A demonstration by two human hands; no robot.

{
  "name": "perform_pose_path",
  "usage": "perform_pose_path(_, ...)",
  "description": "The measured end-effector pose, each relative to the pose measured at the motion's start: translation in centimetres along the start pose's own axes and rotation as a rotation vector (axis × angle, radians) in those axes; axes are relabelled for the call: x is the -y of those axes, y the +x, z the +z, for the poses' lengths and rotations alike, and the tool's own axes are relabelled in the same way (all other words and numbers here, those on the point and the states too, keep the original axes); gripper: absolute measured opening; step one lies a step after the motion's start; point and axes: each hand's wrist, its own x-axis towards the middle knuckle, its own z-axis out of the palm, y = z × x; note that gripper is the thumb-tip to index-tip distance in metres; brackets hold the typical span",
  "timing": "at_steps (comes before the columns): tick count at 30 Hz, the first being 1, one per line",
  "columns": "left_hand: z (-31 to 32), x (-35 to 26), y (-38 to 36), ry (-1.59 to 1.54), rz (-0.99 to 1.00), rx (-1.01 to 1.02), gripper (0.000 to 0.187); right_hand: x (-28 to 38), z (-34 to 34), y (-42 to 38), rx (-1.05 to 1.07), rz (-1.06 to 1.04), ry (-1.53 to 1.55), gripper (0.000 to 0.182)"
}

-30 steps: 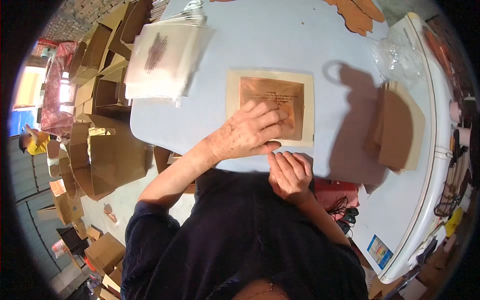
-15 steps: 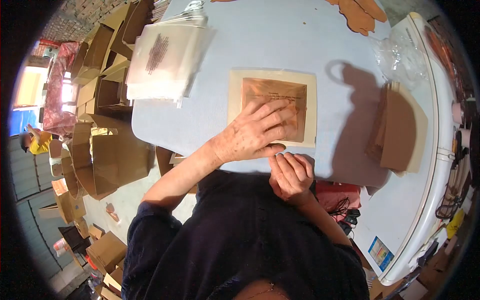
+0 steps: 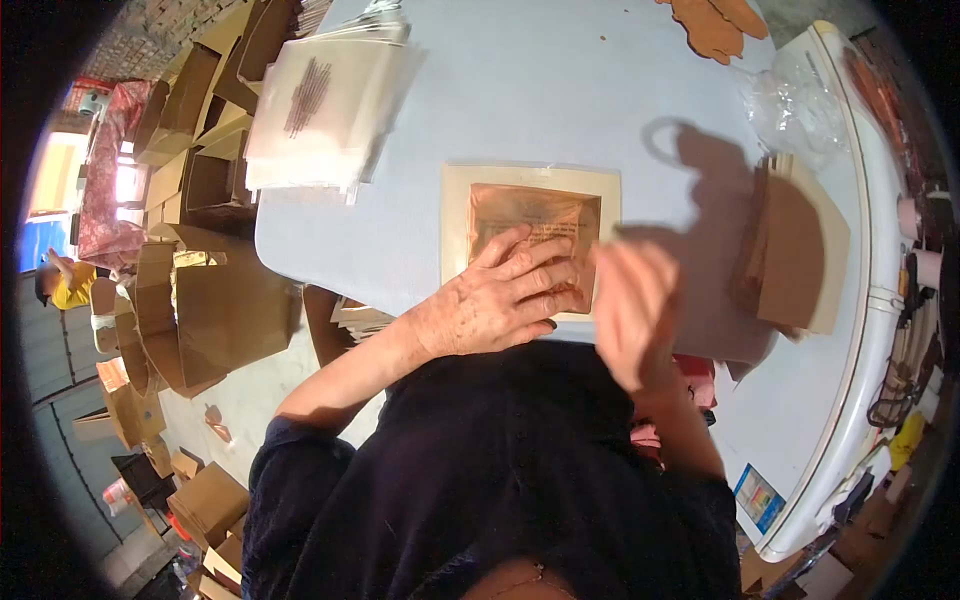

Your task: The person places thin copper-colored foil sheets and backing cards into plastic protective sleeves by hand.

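A flat clear packet (image 3: 530, 178) lies near the table's front edge, with a cream sheet and a reddish-brown piece (image 3: 490, 205) in it, dark print across the middle. My left hand (image 3: 500, 300) rests palm down on its lower part, fingers spread, covering some of the brown piece. At the packet's right edge, my right hand (image 3: 635, 300) is raised and smeared by motion; whether it holds anything cannot be made out.
Stacked clear bags (image 3: 320, 115) lie on the pale blue table (image 3: 520, 80) at the left. Brown pieces (image 3: 715, 25) are at the far right, above crumpled clear plastic (image 3: 795, 115). A cardboard-coloured stack (image 3: 800, 250) stands right. Open cartons (image 3: 235, 310) and a person in yellow (image 3: 72, 283) are left.
My right hand has risen from the table's front edge to the packet's right side. The packet and my left hand appear slightly lower and further left.
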Motion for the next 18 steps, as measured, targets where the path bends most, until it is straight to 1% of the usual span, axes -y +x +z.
perform_pose_path(1,0.2,-0.2,-0.1,0.002,0.005,0.003,0.052,-0.7,-0.2,1.9,0.070,0.085,-0.047,0.034)
perform_pose_path(2,0.3,-0.2,-0.4,0.012,-0.011,0.069,0.048,-1.5,-0.5,3.7,0.200,0.138,-0.139,0.041)
perform_pose_path(5,0.1,-0.3,-0.4,0.014,-0.011,0.074,0.048,-5.4,2.6,5.6,0.212,0.088,-0.171,0.041)
perform_pose_path(8,0.3,0.0,-0.5,-0.006,0.003,0.063,0.049,-7.8,3.6,6.6,0.391,-0.001,-0.202,0.032)
perform_pose_path(11,0.3,0.0,-0.5,-0.008,0.011,0.083,0.050,-8.9,4.7,7.1,0.395,0.036,-0.104,0.020)
perform_pose_path(14,0.2,0.0,-0.4,-0.011,0.018,0.080,0.050,-9.9,4.2,8.7,0.517,0.151,0.091,0.018)
perform_pose_path(17,0.2,0.0,-0.4,-0.041,0.013,0.069,0.050,-10.1,3.3,10.3,0.739,0.315,0.263,0.012)
perform_pose_path(18,0.2,0.0,-0.4,-0.044,0.013,0.068,0.050,-10.1,3.4,10.3,0.712,0.308,0.344,0.012)
